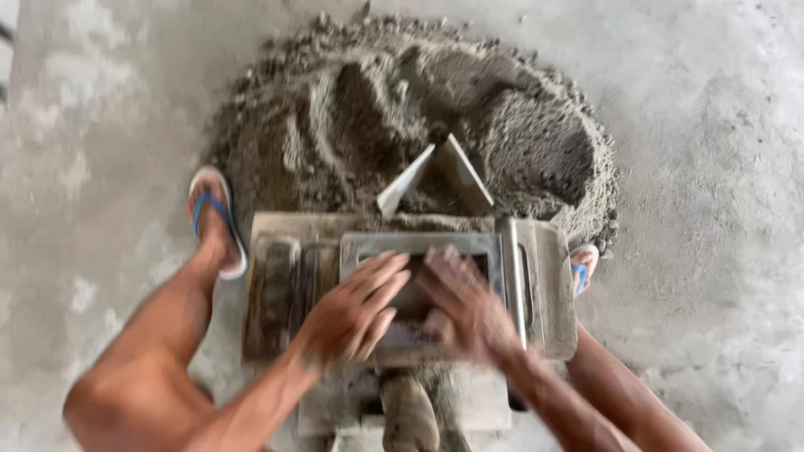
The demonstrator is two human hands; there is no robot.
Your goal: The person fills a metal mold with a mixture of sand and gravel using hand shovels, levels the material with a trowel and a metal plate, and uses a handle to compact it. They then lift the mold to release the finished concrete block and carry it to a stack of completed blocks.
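Grey sand mix (419, 109) is lying heaped ahead of me, close for scooping, a trowel (435, 180) standing in its near edge. I am pressing my left hand (352, 310) and right hand (465, 310), both flat with fingers spread, into the metal mould (419, 244) between my sandals (216, 219). Blur and my palms are hiding what fills it.

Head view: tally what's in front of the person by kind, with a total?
Hands on the mould: 2, left hand and right hand
Metal block mould: 1
Scoop: 1
Pile of sandy mix: 1
Blue-strapped sandals: 2, and
Total: 7
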